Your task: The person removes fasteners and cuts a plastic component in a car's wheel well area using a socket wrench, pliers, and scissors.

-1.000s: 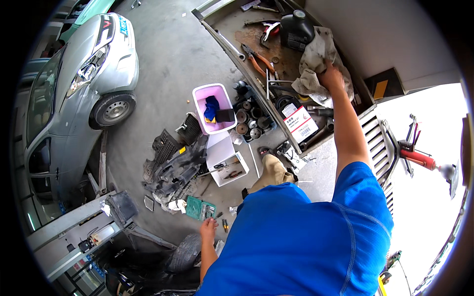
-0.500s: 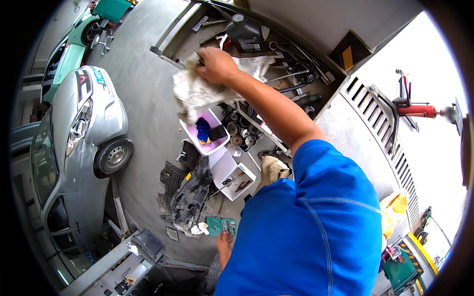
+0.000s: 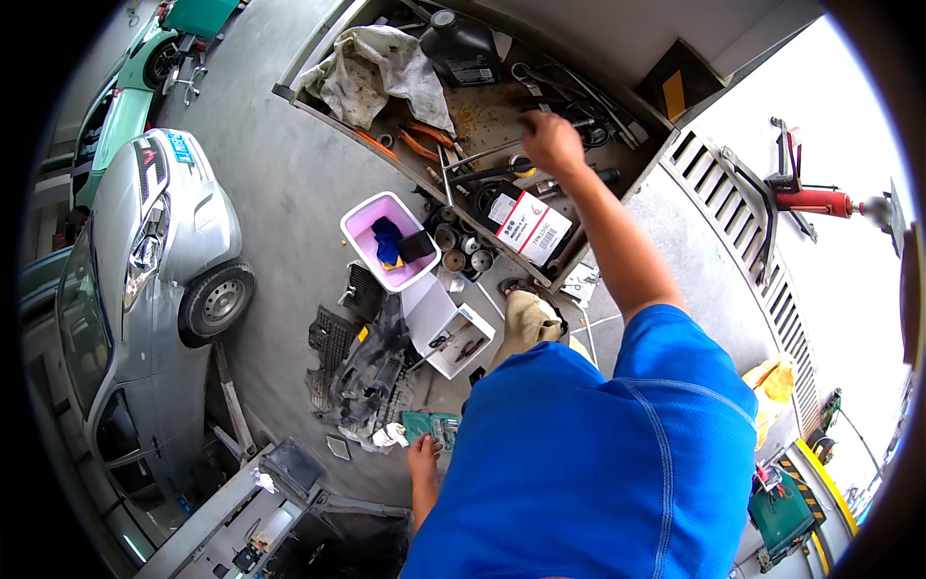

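Note:
My right hand (image 3: 555, 143) reaches over the metal tray (image 3: 482, 100), beside hand tools at its far right side. Its fingers point down, partly hidden by the back of the hand, so I cannot tell whether it holds anything. A stained whitish cloth (image 3: 378, 75) lies crumpled at the tray's left end, by a black jug (image 3: 461, 48) and orange-handled pliers (image 3: 418, 143). Nearer me in the tray is a white and red box (image 3: 533, 228). Low beside my body, my left hand (image 3: 423, 455) has its fingers curled at the edge of an opened green tool case (image 3: 417, 425).
A pinkish tub (image 3: 359, 225) with a blue cloth and a white box (image 3: 479, 333) of tools stand on the floor. Dark plastic car parts (image 3: 367, 372) lie nearby. A silver car (image 3: 159, 261) is at left. Floor grating (image 3: 733, 212) and a red jack (image 3: 815, 201) are at right.
The whitish cloth has left my right hand and now lies in the tray. That hand has moved right, over the tools. My left hand stays at the green case.

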Action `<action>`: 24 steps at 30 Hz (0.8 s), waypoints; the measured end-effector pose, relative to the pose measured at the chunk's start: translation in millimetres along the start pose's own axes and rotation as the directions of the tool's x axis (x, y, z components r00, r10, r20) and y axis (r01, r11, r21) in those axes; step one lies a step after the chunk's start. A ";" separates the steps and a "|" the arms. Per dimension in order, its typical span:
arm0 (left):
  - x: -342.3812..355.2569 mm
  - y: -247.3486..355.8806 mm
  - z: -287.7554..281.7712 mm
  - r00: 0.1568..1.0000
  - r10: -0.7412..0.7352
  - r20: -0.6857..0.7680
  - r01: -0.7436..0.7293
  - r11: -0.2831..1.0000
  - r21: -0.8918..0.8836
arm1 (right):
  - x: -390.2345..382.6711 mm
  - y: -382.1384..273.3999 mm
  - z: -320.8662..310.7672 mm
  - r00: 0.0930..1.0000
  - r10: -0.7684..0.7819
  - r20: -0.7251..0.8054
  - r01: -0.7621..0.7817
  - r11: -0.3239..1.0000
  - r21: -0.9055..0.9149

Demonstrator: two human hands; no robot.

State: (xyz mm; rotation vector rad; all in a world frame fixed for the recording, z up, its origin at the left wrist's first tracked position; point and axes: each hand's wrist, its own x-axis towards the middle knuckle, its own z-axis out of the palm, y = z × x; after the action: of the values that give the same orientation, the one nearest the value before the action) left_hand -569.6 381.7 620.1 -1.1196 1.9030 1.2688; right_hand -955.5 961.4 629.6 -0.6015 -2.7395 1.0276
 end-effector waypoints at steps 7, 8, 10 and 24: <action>-1.7 1.7 -8.3 0.997 -0.055 -0.055 0.054 0.998 -0.016 | 33.8 97.8 -47.8 0.986 0.092 -0.136 -0.124 0.961 -0.248; -3.8 8.5 -5.2 0.997 -0.047 -0.057 0.046 0.999 -0.011 | 35.5 104.1 -49.0 0.995 0.067 -0.080 -0.087 0.959 -0.269; -3.3 12.8 1.2 0.999 -0.014 -0.043 0.014 1.000 -0.010 | 48.1 115.0 -53.8 0.999 0.009 0.034 0.003 0.950 -0.311; -6.6 -54.5 14.9 1.000 -0.029 -0.004 0.029 0.996 -0.086 | 22.9 74.1 -76.7 0.909 0.102 0.404 0.191 0.759 -0.622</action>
State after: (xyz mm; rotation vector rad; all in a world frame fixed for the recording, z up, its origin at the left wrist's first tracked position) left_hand -518.2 387.2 596.3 -1.1914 1.8445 1.3441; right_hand -931.7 1067.4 638.7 -0.4114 -3.4860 0.1344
